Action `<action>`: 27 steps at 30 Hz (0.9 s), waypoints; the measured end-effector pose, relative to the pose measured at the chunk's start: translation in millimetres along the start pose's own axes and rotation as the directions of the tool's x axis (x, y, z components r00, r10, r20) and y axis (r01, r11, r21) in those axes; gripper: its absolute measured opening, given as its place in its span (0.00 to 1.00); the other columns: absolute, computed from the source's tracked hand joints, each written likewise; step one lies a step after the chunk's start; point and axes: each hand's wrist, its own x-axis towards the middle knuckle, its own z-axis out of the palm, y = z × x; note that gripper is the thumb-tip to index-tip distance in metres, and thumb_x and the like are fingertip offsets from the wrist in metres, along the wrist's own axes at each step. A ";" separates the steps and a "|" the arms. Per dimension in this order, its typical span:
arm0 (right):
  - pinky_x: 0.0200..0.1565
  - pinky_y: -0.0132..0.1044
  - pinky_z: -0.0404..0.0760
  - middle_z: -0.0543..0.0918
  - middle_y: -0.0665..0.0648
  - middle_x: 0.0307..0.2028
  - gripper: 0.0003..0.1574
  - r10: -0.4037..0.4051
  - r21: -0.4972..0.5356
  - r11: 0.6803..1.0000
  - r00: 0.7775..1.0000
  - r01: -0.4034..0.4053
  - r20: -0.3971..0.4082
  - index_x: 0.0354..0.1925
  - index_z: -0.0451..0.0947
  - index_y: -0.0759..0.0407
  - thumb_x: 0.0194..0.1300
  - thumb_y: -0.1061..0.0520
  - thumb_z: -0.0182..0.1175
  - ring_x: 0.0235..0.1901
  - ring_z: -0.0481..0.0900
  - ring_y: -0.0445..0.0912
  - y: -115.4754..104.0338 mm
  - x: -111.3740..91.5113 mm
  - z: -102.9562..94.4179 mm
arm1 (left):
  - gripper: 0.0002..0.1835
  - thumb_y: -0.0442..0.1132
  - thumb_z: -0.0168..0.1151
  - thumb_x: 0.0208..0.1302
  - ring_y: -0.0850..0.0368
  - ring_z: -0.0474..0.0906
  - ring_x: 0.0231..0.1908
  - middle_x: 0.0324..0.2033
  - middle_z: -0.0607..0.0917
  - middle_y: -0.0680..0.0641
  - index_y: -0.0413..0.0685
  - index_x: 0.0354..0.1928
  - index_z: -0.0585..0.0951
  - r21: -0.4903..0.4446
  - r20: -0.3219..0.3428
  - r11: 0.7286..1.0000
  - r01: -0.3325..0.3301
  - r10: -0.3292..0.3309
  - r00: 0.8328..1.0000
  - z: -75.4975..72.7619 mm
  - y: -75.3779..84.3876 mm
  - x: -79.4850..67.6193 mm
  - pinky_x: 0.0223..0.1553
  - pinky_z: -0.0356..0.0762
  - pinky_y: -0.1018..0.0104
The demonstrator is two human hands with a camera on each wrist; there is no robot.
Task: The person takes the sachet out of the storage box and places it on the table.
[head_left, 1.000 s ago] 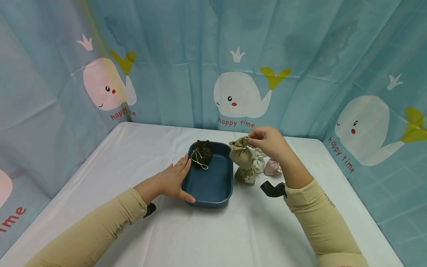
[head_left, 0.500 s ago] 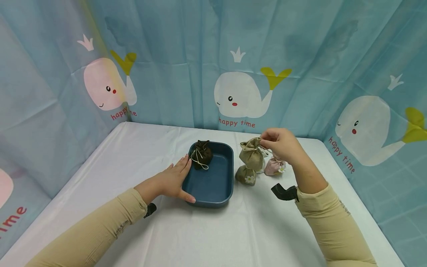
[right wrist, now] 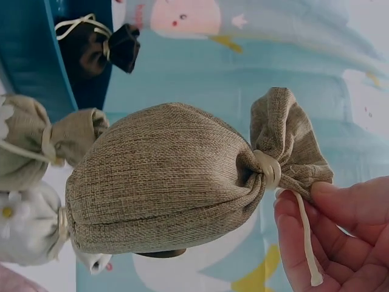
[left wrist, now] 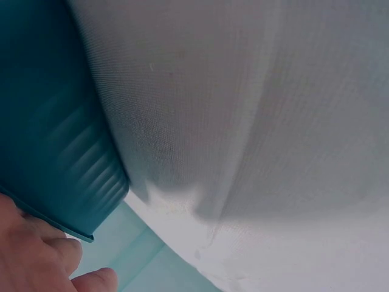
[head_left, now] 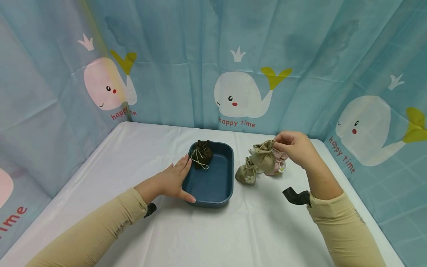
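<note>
My right hand pinches the gathered neck of a tan drawstring pouch, just below its ruffled top. The pouch hangs over the group of small pouches right of the blue tray; its full round body and loose cord end show in the right wrist view. My left hand rests against the tray's left rim, fingers straight and thumb at the near corner. Inside the tray, at the far left, sits a dark brown pouch with a pale cord.
An olive pouch with a daisy stands right of the tray. A pink pouch is partly behind the held one. A white pouch shows in the right wrist view. Blue whale-print curtains border the white-covered table.
My right hand has moved rightward with the tan pouch, away from the tray and across the white and pink pouches. The left hand and the tray have stayed in place.
</note>
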 end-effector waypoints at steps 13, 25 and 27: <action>0.34 0.40 0.72 0.80 0.59 0.32 0.11 0.048 -0.014 0.999 0.999 -0.048 0.000 0.36 0.79 0.59 0.66 0.54 0.54 0.33 0.74 0.50 19.5 -10.2 -3.6 | 0.74 0.82 0.54 0.30 0.47 0.30 0.69 0.70 0.32 0.41 0.40 0.71 0.37 0.001 0.000 1.000 0.002 -0.002 1.000 0.0 -0.4 -0.3 0.64 0.44 0.42; 0.33 0.39 0.73 0.81 0.57 0.30 0.08 0.069 -0.022 0.997 0.996 -0.068 0.060 0.35 0.80 0.60 0.65 0.58 0.55 0.31 0.75 0.48 41.5 -8.6 7.2 | 0.73 0.80 0.56 0.32 0.46 0.32 0.69 0.70 0.33 0.39 0.38 0.70 0.38 -0.011 0.000 1.000 -0.008 0.008 1.000 -1.0 1.6 -1.7 0.63 0.44 0.41; 0.32 0.39 0.72 0.80 0.57 0.30 0.08 0.067 -0.016 0.998 0.995 -0.066 0.068 0.34 0.80 0.60 0.65 0.59 0.55 0.30 0.74 0.49 44.7 -7.2 9.5 | 0.73 0.80 0.56 0.32 0.46 0.32 0.69 0.70 0.33 0.39 0.38 0.70 0.38 -0.005 0.003 1.000 -0.004 0.004 1.000 -1.3 1.8 -1.5 0.63 0.44 0.42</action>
